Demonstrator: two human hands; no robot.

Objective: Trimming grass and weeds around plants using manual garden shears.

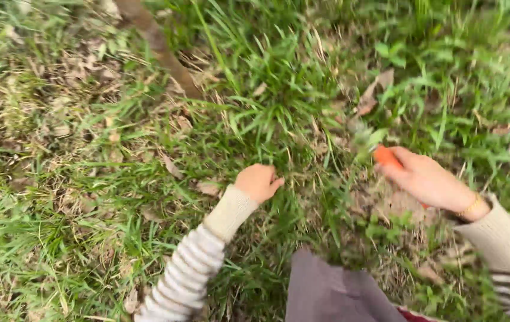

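Gripping grass tuft [284,119] with closed left hand [258,182] | right hand [425,179] clasps orange-handled tool [386,156]

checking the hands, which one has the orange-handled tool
The right hand: it grips the orange handle, while the left hand is closed on grass only.

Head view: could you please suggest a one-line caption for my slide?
Left hand grips green grass blades while right hand holds an orange-handled tool beside them.
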